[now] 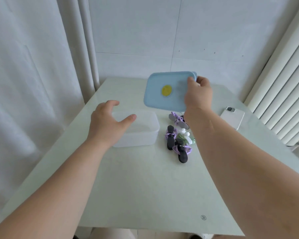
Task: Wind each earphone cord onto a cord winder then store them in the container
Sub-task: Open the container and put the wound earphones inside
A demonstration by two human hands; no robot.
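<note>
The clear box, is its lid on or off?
Off. The right hand holds the blue lid tilted in the air; the clear box stands uncovered.

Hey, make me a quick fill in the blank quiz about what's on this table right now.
1. The right hand grips a ____ lid with a yellow disc.
2. The open hand over the clear container is the person's ____ one.
3. The wound earphone cords lie on the table, to the container's ____.
4. The phone is ____.
Missing words: blue; left; right; white.
</note>
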